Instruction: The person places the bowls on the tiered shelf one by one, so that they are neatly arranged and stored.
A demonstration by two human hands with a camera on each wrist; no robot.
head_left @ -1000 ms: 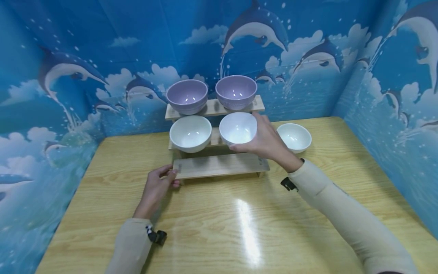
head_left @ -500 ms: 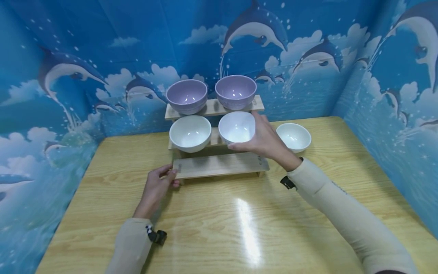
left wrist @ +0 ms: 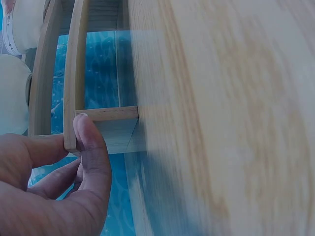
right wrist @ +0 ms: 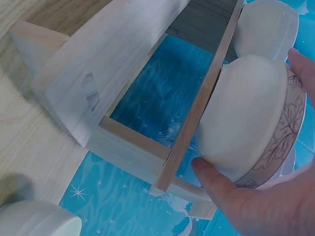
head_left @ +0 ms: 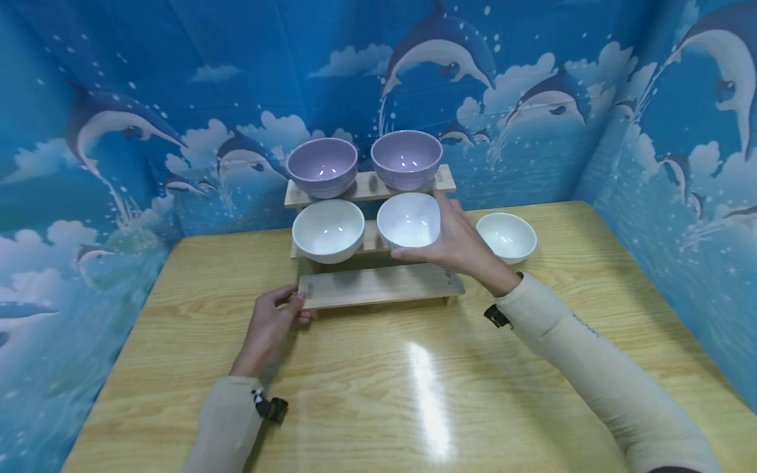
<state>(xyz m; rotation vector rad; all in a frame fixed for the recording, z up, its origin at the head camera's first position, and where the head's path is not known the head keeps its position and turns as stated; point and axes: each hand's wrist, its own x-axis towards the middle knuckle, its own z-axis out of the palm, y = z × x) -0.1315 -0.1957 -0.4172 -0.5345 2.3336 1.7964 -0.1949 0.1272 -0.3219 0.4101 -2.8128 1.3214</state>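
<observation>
A three-step wooden rack point(head_left: 381, 286) stands on the table. My left hand point(head_left: 273, 326) pinches the left end of its lowest step between thumb and fingers, as the left wrist view also shows. On the middle step, my right hand point(head_left: 460, 242) grips a white bowl point(head_left: 408, 220) from its right side. The thumb lies low on the bowl and the fingers reach around behind it. In the right wrist view this bowl point(right wrist: 246, 118) shows a leaf-patterned band below its rim. A second white bowl point(head_left: 328, 231) sits at the left of the same step.
Two purple bowls point(head_left: 322, 167) stand side by side on the top step. Another white bowl point(head_left: 506, 237) is on the wooden table point(head_left: 355, 394), right of the rack. Blue dolphin-printed sheets point(head_left: 248, 85) enclose the back and sides.
The right hand and its bowl have shifted very slightly left. The left hand keeps its hold on the rack.
</observation>
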